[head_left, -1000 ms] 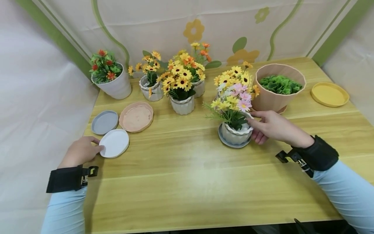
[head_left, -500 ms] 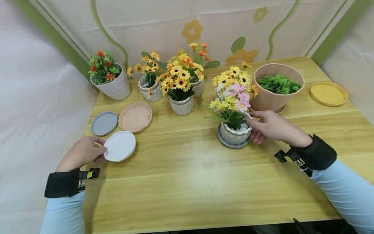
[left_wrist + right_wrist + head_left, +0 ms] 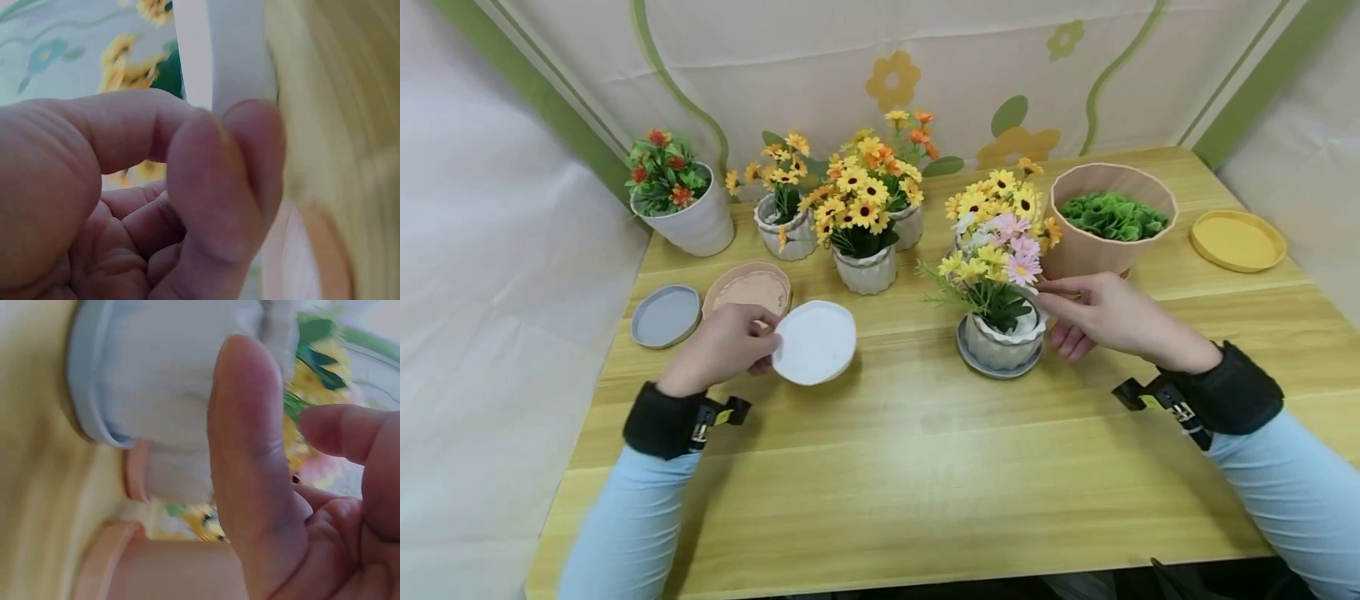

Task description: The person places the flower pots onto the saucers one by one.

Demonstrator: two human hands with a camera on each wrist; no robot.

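In the head view, my left hand [image 3: 725, 348] pinches the edge of a round white saucer [image 3: 815, 342], which is raised above the table. The left wrist view shows the thumb [image 3: 209, 181] pressed against the index finger at the saucer's rim. My right hand [image 3: 1101, 315] is beside a scalloped white flowerpot [image 3: 1000, 346] with pink and yellow flowers, standing in a grey-blue saucer [image 3: 976, 363]. Seen from the right wrist, its thumb [image 3: 247, 406] is straight and apart from the index finger, near the pot's rim. Whether it touches the pot is unclear.
A grey saucer [image 3: 666, 317] and a peach saucer [image 3: 747, 283] lie at left. Several potted plants stand along the back, including a white pot [image 3: 696, 217] with red flowers. A large peach pot [image 3: 1093, 254] and a yellow saucer [image 3: 1238, 242] are at right.
My left hand has lifted the white saucer off the table and carried it right, past the peach saucer. The right hand has shifted slightly right; the flowerpot stays in place.
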